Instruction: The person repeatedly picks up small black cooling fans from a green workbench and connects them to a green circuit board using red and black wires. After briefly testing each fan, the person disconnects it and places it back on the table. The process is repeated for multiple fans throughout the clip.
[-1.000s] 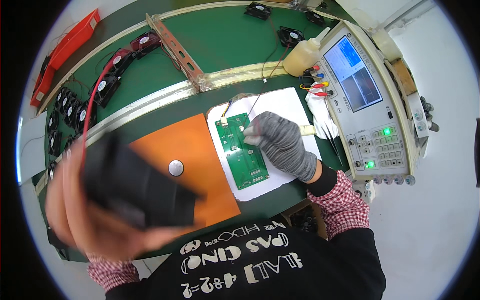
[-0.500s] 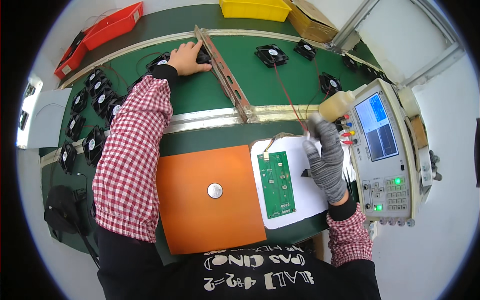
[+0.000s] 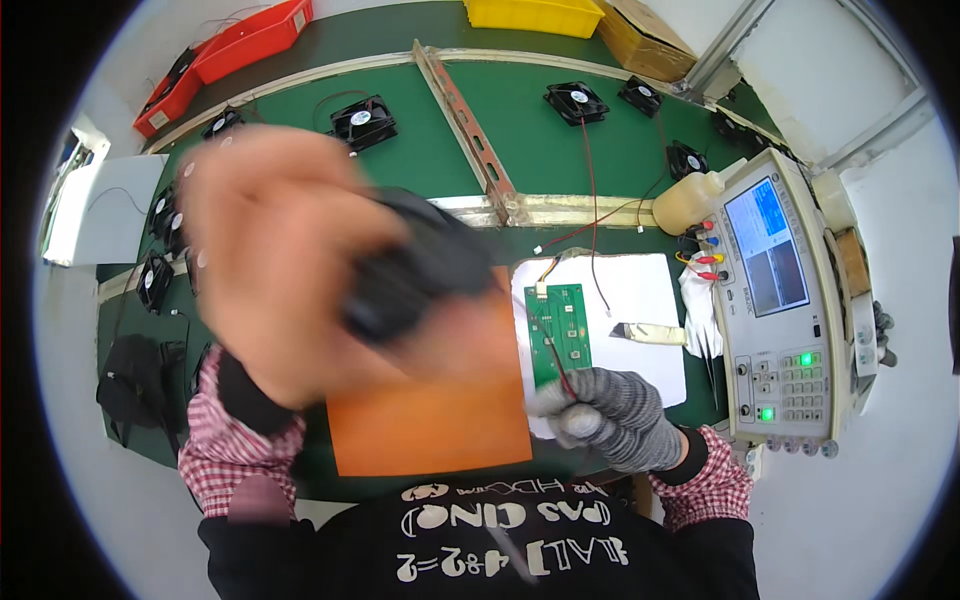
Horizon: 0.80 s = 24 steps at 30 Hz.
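Fan [image 3: 415,270] (black, badly blurred) is filling the left hand [image 3: 285,265], fingers wrapped around it; gloved right hand [image 3: 610,415] is pinching a thin wire [image 3: 552,350] over the circuit board [image 3: 558,333].

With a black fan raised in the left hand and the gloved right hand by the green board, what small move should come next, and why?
Probably lower the black fan in the left hand onto the orange mat. It is blurred and raised close to the camera, while the gloved right hand pinches a thin wire at the green circuit board, so nothing meets yet.

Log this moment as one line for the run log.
left hand: holds black fan, raised, blurred | right hand: gloved, at green circuit board edge | orange mat
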### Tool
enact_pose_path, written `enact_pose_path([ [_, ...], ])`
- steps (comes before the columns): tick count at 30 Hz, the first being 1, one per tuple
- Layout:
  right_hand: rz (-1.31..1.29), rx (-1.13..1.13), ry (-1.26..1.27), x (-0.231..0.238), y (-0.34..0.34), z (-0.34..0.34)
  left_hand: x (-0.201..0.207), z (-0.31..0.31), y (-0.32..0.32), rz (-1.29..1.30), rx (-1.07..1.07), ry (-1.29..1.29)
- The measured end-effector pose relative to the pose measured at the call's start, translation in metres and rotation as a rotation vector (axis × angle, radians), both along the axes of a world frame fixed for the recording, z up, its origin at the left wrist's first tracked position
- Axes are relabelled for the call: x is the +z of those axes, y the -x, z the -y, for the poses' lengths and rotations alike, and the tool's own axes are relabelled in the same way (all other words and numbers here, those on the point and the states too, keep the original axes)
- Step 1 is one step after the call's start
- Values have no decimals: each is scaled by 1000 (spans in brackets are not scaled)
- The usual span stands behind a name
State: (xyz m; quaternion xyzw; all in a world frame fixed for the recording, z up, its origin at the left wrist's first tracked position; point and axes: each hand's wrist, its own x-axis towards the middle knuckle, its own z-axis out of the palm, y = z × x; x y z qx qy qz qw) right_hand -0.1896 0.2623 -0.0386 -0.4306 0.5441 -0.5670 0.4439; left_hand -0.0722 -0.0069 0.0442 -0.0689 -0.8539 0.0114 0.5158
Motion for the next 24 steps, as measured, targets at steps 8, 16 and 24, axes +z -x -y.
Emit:
enact_pose_path([
  [8, -615, -244, -79, -13, 45, -7, -46, 64, -27, 169, -193, -1709],
  [16, -609, -416, -11, -51, 53, 7, -106, -33, -32, 786, -96, -587],
  [24, -988, -306, 109, -63, 63, 14, -100, -48, -31, 848, -128, -361],
])
